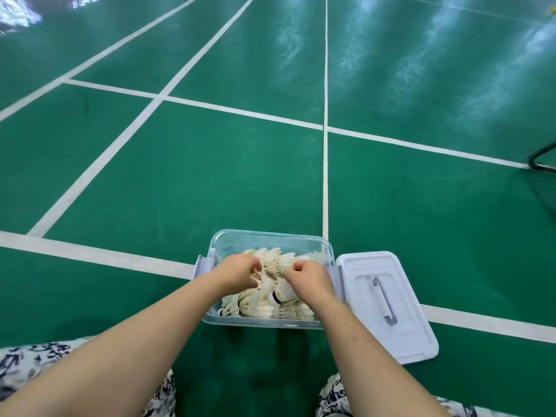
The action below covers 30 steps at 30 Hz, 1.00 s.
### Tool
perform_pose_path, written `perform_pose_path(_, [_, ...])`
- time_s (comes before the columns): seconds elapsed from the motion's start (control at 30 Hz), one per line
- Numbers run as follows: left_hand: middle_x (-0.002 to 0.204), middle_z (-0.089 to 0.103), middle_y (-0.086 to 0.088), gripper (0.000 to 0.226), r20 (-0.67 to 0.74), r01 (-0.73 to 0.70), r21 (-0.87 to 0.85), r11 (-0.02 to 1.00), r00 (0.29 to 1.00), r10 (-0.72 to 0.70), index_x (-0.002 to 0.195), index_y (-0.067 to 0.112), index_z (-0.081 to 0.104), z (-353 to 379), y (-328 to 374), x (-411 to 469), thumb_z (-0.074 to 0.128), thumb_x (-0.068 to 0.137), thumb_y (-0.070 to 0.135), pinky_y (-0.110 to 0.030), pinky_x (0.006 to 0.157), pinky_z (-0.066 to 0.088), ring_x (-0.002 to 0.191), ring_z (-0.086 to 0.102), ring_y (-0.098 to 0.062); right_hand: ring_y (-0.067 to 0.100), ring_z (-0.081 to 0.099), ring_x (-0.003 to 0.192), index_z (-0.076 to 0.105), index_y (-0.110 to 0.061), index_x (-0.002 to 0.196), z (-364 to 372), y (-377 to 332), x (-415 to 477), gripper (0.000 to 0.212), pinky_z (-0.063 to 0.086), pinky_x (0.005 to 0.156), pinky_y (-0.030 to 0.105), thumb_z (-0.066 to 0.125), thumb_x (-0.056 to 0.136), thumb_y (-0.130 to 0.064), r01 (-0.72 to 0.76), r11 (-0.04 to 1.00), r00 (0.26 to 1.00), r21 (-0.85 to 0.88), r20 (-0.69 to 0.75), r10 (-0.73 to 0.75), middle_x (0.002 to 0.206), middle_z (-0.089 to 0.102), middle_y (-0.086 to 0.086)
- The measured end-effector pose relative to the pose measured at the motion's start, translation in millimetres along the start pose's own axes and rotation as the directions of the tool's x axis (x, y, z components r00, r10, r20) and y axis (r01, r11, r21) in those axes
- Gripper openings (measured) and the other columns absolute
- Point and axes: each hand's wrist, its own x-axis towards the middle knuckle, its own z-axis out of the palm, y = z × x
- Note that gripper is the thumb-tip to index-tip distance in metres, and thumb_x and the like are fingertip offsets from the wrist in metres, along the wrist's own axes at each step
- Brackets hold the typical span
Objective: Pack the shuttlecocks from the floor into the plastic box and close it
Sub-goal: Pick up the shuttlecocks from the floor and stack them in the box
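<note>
A clear plastic box (272,239) stands open on the green floor just ahead of me, filled with several white feather shuttlecocks (264,310). Both hands are inside it, on top of the pile. My left hand (239,272) has its fingers curled down among the feathers at the left. My right hand (310,276) is curled over the shuttlecocks at the right. Whether either hand grips a single shuttlecock is hidden by the fingers. The pale lid (388,305), with a grey handle, lies flat on the floor right of the box.
White court lines (325,176) cross the green floor around the box. A dark metal frame (541,159) and a net stand at the far right. My patterned trouser legs (27,365) show at the bottom corners.
</note>
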Motion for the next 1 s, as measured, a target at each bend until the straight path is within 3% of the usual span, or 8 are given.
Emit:
perform_pose_path(0.1, [0.12,0.064,-0.003,0.03,0.112,0.019,0.081,0.997,0.993,-0.028,0.115,0.015,0.062,13,-10,-2,0.057,0.086,0.014,-0.024,0.086,0.044,0.109,0.058,-0.019,0.02,0.047,0.061,0.045,-0.017,0.05,14,4,0,0.029,0.038,0.057,0.028,0.051,0.078,-0.021,-0.006,0.995,0.989,-0.097,0.145,0.02,0.054,0.048,-0.003])
perform_pose_path(0.27, [0.117,0.066,-0.003,0.025,0.122,0.005,0.143,0.99,0.992,-0.022,0.111,0.015,0.064,27,-13,3,0.056,0.087,0.018,-0.023,0.082,0.043,0.108,0.059,-0.02,0.022,0.059,0.063,0.054,-0.017,0.053,40,15,4,0.027,0.054,0.081,0.037,0.054,0.081,-0.016,-0.061,0.995,0.95,-0.074,0.302,0.08,0.063,0.06,0.003])
perform_pose_path(0.4, [0.112,0.067,-0.004,0.021,0.103,0.007,0.135,0.991,0.994,-0.021,0.106,0.015,0.065,37,-14,8,0.058,0.086,0.018,-0.03,0.084,0.047,0.103,0.06,-0.021,0.024,0.062,0.095,0.062,-0.02,0.079,42,20,5,0.008,0.044,0.076,0.025,0.055,0.08,-0.022,-0.071,0.974,0.948,-0.217,0.288,0.133,0.098,0.067,0.006])
perform_pose_path(0.47, [0.108,0.068,-0.004,0.018,0.079,0.019,0.129,0.991,0.996,-0.03,0.101,0.015,0.064,42,-14,9,0.058,0.084,0.017,-0.031,0.082,0.048,0.1,0.06,-0.021,0.024,0.06,0.097,0.061,-0.022,0.086,41,21,7,0.009,0.043,0.077,0.026,0.054,0.081,-0.022,-0.064,0.967,0.947,-0.246,0.292,0.136,0.107,0.067,0.007])
perform_pose_path(0.67, [0.107,0.068,-0.003,0.017,0.134,0.029,0.121,0.992,0.99,-0.045,0.099,0.015,0.065,35,-9,15,0.06,0.083,0.014,-0.025,0.075,0.046,0.09,0.058,-0.017,0.023,0.058,0.084,0.062,-0.017,0.087,38,24,13,0.016,0.052,0.081,0.031,0.056,0.083,-0.031,-0.069,0.97,0.933,-0.233,0.33,0.146,0.1,0.069,0.007])
perform_pose_path(0.8, [0.111,0.067,-0.003,0.021,0.202,-0.001,0.221,0.975,0.978,-0.045,0.103,0.016,0.066,4,11,27,0.063,0.083,0.014,-0.025,0.078,0.047,0.094,0.06,-0.018,0.022,0.063,0.083,0.067,-0.01,0.093,19,19,18,0.045,0.053,0.083,0.033,0.06,0.08,-0.052,-0.066,0.987,0.941,-0.146,0.321,0.11,0.096,0.071,0.006])
perform_pose_path(0.9, [0.107,0.069,-0.004,0.019,0.088,-0.04,0.231,0.972,0.996,0.02,0.101,0.015,0.068,-19,45,38,0.057,0.085,0.016,-0.026,0.075,0.046,0.091,0.061,-0.021,0.025,0.062,0.086,0.067,-0.008,0.097,-4,14,24,0.053,0.049,0.076,0.031,0.054,0.079,-0.056,-0.083,0.996,0.969,-0.012,0.232,0.083,0.099,0.069,0.008])
perform_pose_path(1.0, [0.103,0.07,-0.005,0.018,-0.067,-0.115,0.176,0.978,0.989,0.128,0.098,0.016,0.068,-28,86,50,0.054,0.086,0.019,-0.028,0.08,0.046,0.097,0.061,-0.022,0.028,0.062,0.094,0.069,-0.01,0.104,-27,15,31,0.042,0.045,0.072,0.03,0.045,0.087,-0.04,-0.09,0.994,0.991,0.06,0.101,0.084,0.11,0.068,0.012])
